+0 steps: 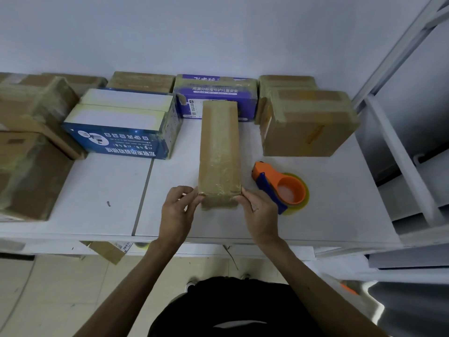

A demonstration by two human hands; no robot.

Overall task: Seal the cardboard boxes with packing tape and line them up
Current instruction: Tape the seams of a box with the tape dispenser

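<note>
I had the long box (220, 152) lying flat on the white table (97, 203), running lengthwise away from me, its top shiny with tape. My left hand (178, 210) pinched the near left corner, fingertips curled onto the edge. My right hand (260, 212) gripped the near right corner the same way, fingers bent round the end of the box. So both hands were on the near end, one on each side, and the far end reached almost to the purple box (216, 93) standing at the back by the wall. Just to the right of my right hand lay the tape dispenser (279, 188), orange and blue, resting on its side with the yellowish roll against the table. Further right and further back sat a brown box (308, 122), wrapped in tape, with another brown one tucked behind it. To the left of the long box sat the blue box (121, 125) with its white top, and a plain brown one stood behind that against the wall. At the far left edge of the table, a pile of bigger cartons (31, 142) crowded together, all taped over.
</note>
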